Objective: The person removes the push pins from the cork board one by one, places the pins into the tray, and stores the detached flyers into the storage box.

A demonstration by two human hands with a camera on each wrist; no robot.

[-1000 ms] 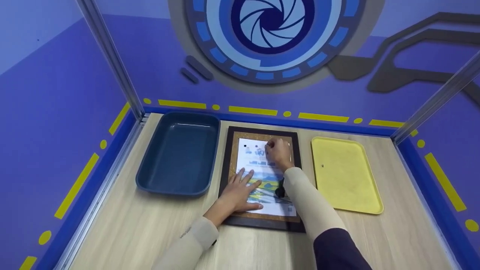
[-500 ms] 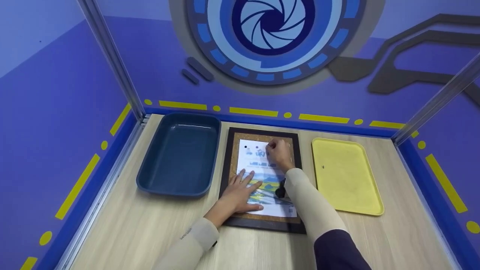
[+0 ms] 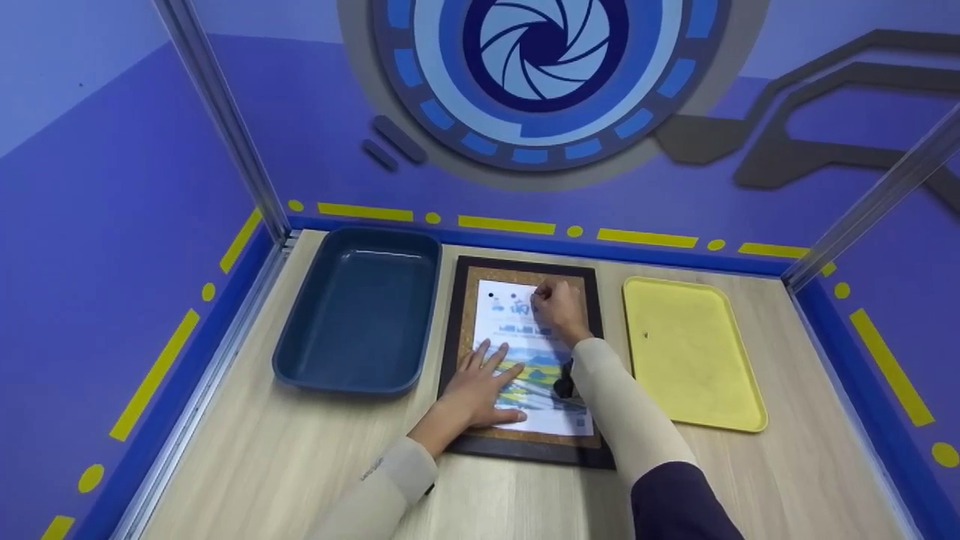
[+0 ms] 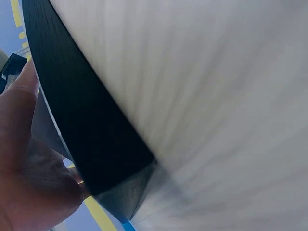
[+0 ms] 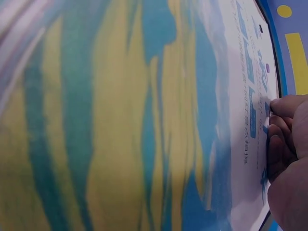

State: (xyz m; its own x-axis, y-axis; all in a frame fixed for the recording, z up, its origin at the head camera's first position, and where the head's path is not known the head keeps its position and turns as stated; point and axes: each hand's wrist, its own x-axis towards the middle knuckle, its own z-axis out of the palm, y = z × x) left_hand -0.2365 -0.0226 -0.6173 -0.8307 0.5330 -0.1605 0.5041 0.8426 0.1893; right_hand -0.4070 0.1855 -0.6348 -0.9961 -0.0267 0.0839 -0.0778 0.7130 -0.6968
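A printed poster sheet [image 3: 525,337] lies on a cork board [image 3: 469,315] with a black frame [image 3: 452,341]. At the sheet's top edge sit a black push pin [image 3: 491,295] and a purple push pin [image 3: 514,296]. To the right of these, my right hand [image 3: 561,307] pinches a small thing against the sheet, most likely another push pin, nearly hidden by the fingers [image 5: 284,105]. My left hand [image 3: 480,390] rests on the lower left of the sheet with its fingers spread. In the left wrist view, that hand [image 4: 29,163] shows beside the frame's dark edge.
A deep dark-blue tray [image 3: 431,300] stands left of the board. To the right lies a shallow yellow tray [image 3: 697,352] with one tiny dark piece [image 3: 646,335] on it. Blue panel walls [image 3: 322,150] enclose the wooden table [image 3: 517,502] at the back and sides.
Almost nothing differs. Both hands stay in place, the right one still pinching at the sheet's top edge; the head view has shifted very slightly.
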